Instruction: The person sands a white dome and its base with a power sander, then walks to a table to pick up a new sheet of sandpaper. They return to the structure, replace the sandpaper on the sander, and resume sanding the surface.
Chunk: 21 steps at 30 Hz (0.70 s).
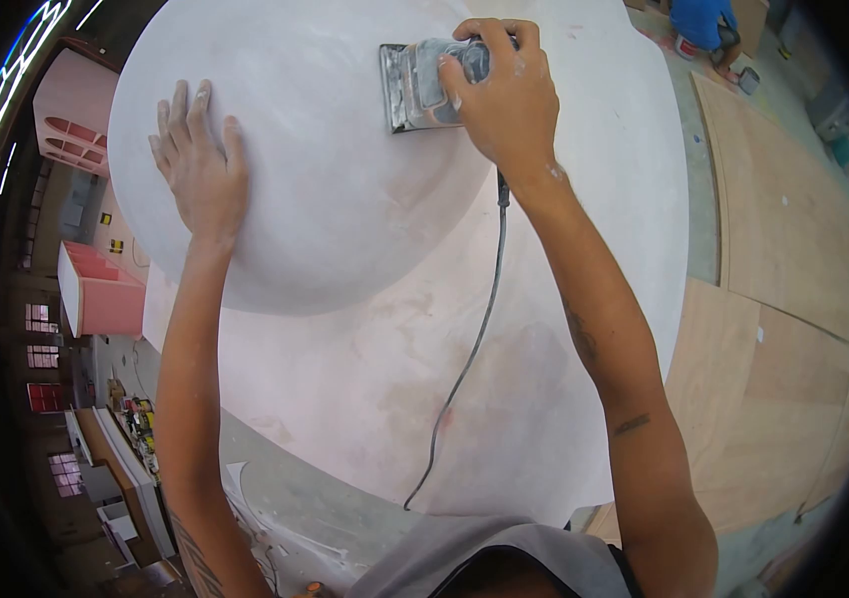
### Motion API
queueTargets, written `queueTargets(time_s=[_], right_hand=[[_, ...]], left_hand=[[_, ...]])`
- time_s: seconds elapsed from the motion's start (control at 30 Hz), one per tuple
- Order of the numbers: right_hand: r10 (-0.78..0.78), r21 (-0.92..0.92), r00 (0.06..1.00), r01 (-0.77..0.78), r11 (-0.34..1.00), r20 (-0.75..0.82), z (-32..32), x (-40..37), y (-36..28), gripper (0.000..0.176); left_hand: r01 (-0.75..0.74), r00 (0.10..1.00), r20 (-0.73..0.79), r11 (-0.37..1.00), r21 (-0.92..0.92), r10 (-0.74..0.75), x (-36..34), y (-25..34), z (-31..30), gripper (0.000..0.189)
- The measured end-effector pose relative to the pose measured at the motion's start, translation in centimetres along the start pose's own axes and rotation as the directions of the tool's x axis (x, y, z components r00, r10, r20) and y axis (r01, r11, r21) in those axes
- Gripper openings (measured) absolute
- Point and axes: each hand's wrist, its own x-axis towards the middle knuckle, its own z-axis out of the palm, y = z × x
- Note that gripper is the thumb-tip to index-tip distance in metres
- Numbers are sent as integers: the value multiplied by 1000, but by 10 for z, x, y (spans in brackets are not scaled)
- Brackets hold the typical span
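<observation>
A large white rounded form (315, 219) with a dusty, blotchy surface fills the upper middle of the head view. My left hand (201, 164) lies flat on its left side, fingers spread, holding nothing. Gripped in my right hand (509, 95) is a dust-covered electric sander (434, 85). Its flat pad is against the form's upper right part. From the sander a dark power cord (484, 329) hangs down across the pale lower surface (344, 399) towards my body. White dust coats the fingers of both hands.
Large wooden panels (793, 219) lie on the floor at right. A person in a blue top (698, 22) crouches at the top right beside a bucket. Pink cabinet-like pieces (105, 289) stand at left. Further down is a bench (120, 478) holding assorted items.
</observation>
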Motion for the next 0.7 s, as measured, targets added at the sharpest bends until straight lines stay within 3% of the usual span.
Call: queueTargets(time_s=[0.27,0.3,0.4,0.53,0.6,0.7], right_hand=[[101,-48,992,-97,994,73,7,42,22,36],[129,-51,988,-125,991,87,-7,7,-1,37],[222,50,957,-235,971,188,-38,6,-33,40],[208,-27,968,-206,978,140,-21,21,-16,40],[341,32,905,-360,932,254,-27,33,-23,39],[356,66,884,-392,918,303,-21,53,-11,37]], left_hand=[[-1,1000,1,1000,-11,1,-3,-6,-11,52],[-7,1000,-5,1000,-17,7,-35,-23,-43,53],[-4,1000,-8,1000,-25,4,-51,-32,-61,53],[4,1000,-3,1000,-12,-4,-68,-43,-82,52],[1,1000,-1,1000,-7,-1,-71,-46,-90,52],[2,1000,-2,1000,-8,-2,-68,-44,-97,52]])
